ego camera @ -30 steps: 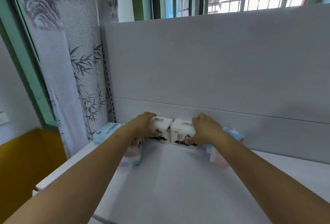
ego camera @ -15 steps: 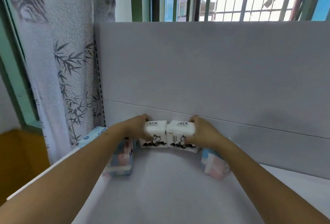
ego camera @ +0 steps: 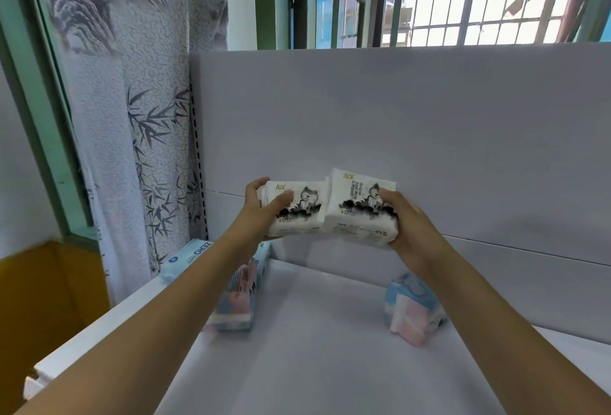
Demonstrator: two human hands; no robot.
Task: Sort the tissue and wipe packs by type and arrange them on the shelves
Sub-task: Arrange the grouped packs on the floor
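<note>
— What do the packs say?

— Both soft white plastic tissue packs with an ink-wash cat print read "koi" at the top corner. The left hand point(ego camera: 261, 208) grips the left pack point(ego camera: 296, 208); the right hand point(ego camera: 401, 219) grips the right pack point(ego camera: 358, 208). They touch, raised above the white shelf point(ego camera: 314, 348).

— And on the shelf?

— A pale blue wipe pack point(ego camera: 193, 257) marked "ZERO" at the shelf's left edge, a pink-and-blue pack point(ego camera: 236, 309) beside it, another pink-and-blue pack point(ego camera: 411, 312) further right.
</note>
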